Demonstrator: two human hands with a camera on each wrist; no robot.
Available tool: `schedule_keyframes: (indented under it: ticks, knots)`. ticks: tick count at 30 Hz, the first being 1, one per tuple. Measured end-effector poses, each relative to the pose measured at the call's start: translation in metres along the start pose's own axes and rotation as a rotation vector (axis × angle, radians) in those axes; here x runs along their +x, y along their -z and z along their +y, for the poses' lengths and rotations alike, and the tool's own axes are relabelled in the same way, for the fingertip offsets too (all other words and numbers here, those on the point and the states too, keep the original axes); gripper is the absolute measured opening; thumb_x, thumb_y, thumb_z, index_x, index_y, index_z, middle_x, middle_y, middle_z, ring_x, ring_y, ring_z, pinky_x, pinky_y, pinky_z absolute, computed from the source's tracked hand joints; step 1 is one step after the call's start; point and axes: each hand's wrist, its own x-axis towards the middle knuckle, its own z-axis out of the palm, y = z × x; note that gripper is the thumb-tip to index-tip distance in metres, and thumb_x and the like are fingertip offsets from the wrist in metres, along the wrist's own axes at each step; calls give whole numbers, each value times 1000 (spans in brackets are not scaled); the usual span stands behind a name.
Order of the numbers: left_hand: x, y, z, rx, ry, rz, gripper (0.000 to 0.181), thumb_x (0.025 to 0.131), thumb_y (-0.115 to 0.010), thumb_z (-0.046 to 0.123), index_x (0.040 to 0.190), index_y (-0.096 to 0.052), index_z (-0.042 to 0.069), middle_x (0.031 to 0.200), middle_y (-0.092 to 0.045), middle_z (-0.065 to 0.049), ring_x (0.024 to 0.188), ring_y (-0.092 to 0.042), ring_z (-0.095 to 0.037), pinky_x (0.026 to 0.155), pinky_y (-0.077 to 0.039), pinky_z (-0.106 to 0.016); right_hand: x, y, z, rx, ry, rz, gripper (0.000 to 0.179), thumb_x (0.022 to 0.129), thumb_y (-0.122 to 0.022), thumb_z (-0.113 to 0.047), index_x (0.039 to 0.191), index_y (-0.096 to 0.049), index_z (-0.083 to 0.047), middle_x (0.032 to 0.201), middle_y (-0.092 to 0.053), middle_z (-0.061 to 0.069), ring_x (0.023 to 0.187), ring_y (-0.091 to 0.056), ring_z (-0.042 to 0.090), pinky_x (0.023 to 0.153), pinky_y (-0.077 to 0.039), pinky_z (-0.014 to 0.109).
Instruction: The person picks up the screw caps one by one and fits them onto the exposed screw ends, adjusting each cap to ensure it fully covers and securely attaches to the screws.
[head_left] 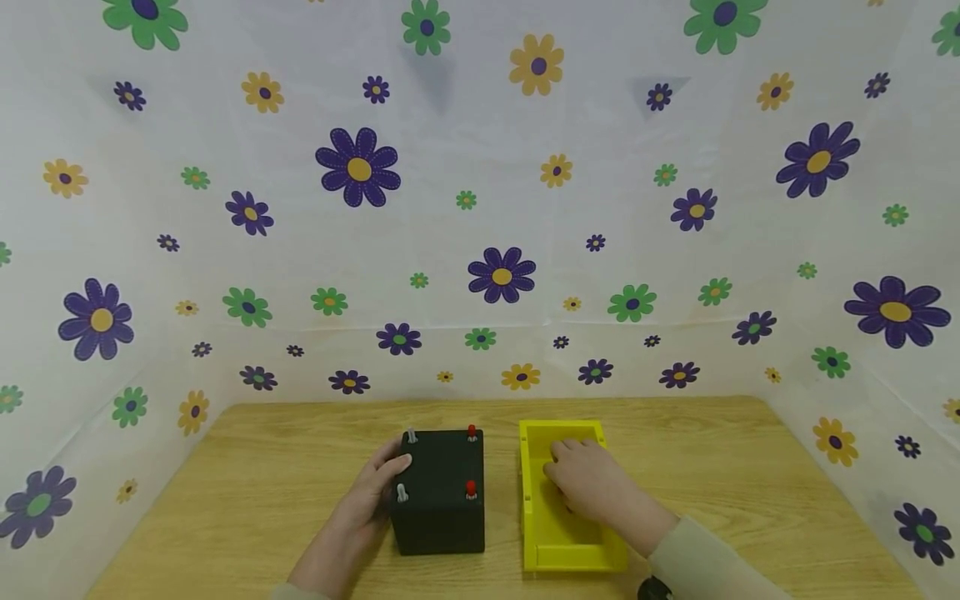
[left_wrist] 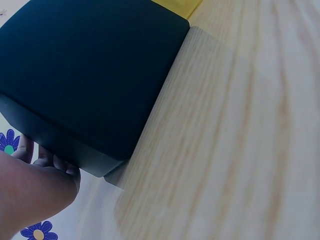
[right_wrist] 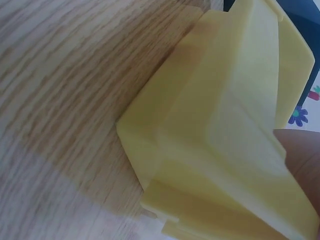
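A black box [head_left: 438, 529] with toggle switches at its top corners stands on the table. Two toggles are bare metal [head_left: 402, 493] on the left, and two wear red caps [head_left: 471, 488] on the right. My left hand [head_left: 369, 492] holds the box by its left side, thumb over the top edge between the metal toggles; in the left wrist view, fingers [left_wrist: 47, 157] show by its far side. To the right lies an open yellow bin [head_left: 576, 560]. My right hand [head_left: 588, 482] reaches down into it, fingertips hidden. The right wrist view shows the bin's outer wall [right_wrist: 200, 135].
The wood-grain table [head_left: 262, 483] extends around both things. A white flower-print sheet [head_left: 465, 150] encloses the back and sides. A dark round object [head_left: 655, 588] shows beside the right sleeve [head_left: 705, 554] at the bottom edge.
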Motion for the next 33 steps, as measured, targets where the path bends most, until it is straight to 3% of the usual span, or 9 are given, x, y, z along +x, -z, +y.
schedule_keyframes:
  ticks: [12, 21, 28, 33]
  knots:
    - [1, -1, 1, 2, 5, 18, 33, 105, -53, 17, 136, -55, 25, 106, -71, 17, 98, -68, -3, 90, -54, -23, -1, 1, 1, -21, 10, 23, 17, 94, -81, -20, 108, -78, -12, 101, -66, 2, 87, -54, 17, 87, -55, 35]
    - [0, -3, 1, 22, 23, 44, 55, 105, -53, 17, 157, -38, 10, 108, -70, 18, 101, -67, -2, 91, -54, -23, -1, 1, 1, -24, 27, 54, 20, 93, -82, -17, 112, -77, -11, 106, -68, 3, 90, -56, 18, 94, -57, 37]
    - [0, -3, 1, -5, 9, 14, 44, 105, -51, 17, 148, -47, 18, 107, -71, 18, 100, -68, -2, 90, -55, -22, -1, 5, 0, -40, 35, 59, 26, 91, -84, -18, 115, -76, -12, 115, -70, 4, 99, -63, 19, 98, -58, 39]
    - [0, -5, 0, -15, 11, 61, 53, 104, -53, 15, 155, -41, 11, 107, -71, 17, 99, -68, -2, 90, -55, -21, -2, 11, 0, -54, 59, 64, 31, 90, -85, -18, 119, -76, -11, 122, -70, 6, 107, -66, 21, 100, -58, 40]
